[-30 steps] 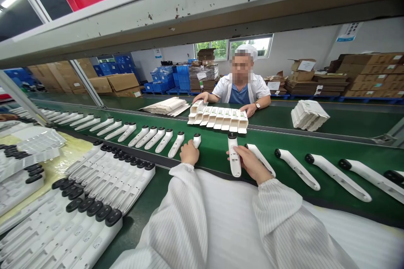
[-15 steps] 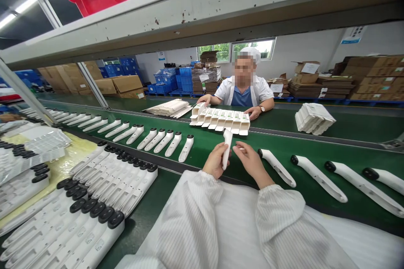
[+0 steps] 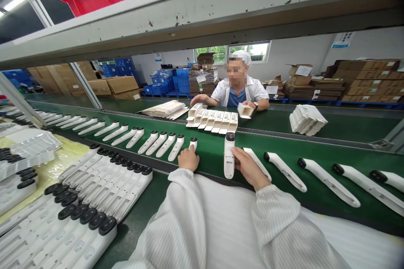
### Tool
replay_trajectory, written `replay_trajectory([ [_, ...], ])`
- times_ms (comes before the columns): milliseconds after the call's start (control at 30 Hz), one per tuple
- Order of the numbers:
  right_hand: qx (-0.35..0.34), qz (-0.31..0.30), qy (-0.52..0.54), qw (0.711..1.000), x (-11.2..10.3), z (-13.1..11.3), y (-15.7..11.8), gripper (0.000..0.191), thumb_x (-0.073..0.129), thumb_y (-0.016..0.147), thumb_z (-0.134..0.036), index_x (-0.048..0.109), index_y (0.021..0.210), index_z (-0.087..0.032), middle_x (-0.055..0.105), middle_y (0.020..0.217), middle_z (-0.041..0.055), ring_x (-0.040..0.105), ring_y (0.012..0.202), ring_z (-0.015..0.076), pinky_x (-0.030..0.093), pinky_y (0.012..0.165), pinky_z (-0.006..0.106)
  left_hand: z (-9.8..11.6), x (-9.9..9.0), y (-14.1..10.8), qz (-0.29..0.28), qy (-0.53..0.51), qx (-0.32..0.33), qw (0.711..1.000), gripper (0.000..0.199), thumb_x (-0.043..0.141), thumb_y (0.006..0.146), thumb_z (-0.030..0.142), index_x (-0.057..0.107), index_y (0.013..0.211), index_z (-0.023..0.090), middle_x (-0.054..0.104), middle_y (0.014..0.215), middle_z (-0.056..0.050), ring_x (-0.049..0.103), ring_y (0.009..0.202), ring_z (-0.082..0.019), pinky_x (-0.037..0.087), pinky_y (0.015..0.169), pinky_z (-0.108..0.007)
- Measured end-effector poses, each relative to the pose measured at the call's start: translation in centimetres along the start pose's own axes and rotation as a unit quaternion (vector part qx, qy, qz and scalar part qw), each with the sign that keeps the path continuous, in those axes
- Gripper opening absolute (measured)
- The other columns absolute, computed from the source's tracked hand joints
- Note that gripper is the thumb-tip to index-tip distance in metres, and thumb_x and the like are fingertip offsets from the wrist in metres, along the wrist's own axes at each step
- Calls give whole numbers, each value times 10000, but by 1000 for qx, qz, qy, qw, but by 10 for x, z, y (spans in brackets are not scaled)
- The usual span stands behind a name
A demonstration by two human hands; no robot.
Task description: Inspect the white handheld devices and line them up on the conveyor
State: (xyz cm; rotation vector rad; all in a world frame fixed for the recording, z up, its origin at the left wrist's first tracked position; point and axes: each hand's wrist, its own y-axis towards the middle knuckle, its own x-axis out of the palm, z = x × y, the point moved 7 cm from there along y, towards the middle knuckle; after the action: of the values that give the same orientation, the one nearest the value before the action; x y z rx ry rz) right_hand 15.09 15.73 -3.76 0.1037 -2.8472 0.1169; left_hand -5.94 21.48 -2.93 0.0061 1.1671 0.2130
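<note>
My right hand (image 3: 251, 167) grips a white handheld infrared thermometer (image 3: 229, 157) with a black head. It is upright over the green belt, its open, hollow handle side facing me. To the left, my left hand (image 3: 188, 159) is closed round another white thermometer (image 3: 193, 143) at the near end of a row on the belt; the fingers hide most of it. Several more thermometers (image 3: 176, 148) lie in that row, slanting away left. Right of my right hand, further thermometers (image 3: 285, 172) rest apart along the belt, black heads toward the upper left.
Many thermometers (image 3: 94, 235) are packed side by side at lower left. Across the belt (image 3: 211, 157), a co-worker (image 3: 238, 92) holds a small white box (image 3: 245, 110) behind a row of open boxes (image 3: 217, 121). Flat cartons (image 3: 167, 109) lie nearby. A metal shelf (image 3: 189, 17) crosses overhead.
My left hand has let go of the first thermometer and moved left onto another. My right hand now holds the first, turned to face me. The co-worker has lifted one box from the row.
</note>
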Motion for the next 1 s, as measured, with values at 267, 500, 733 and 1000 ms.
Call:
replay_trajectory([
  [267,59,67,-143,986,-26,14,8,326,492,812,-478,585,943,-195,684,950,96,652,757,218,497,706,342,31,34,-21,-157,-605,-125,770,392,444,776,161,520,1159,130,605,1052,-132,598,839,-200,444,556,-254],
  [500,-43,190,-603,774,-59,-4,10,398,379,830,-367,621,1051,-142,612,1091,188,562,1022,355,432,810,468,73,53,-54,-258,-746,-176,589,337,425,863,389,591,922,101,620,818,-104,522,567,-116,263,390,-188],
  [733,-88,83,-260,958,-20,-2,9,461,591,711,-534,616,1041,-213,650,1039,82,610,912,260,495,781,375,91,56,-62,-198,-760,-115,609,348,650,652,158,586,993,155,582,711,-10,538,645,-105,406,576,-196],
  [1000,-2,25,-16,1000,-10,5,5,318,611,736,-498,631,911,-233,669,1014,39,611,940,224,514,653,284,26,-12,-16,52,-217,23,974,383,567,755,159,556,1137,145,525,1232,-166,434,1183,-290,338,975,-412],
])
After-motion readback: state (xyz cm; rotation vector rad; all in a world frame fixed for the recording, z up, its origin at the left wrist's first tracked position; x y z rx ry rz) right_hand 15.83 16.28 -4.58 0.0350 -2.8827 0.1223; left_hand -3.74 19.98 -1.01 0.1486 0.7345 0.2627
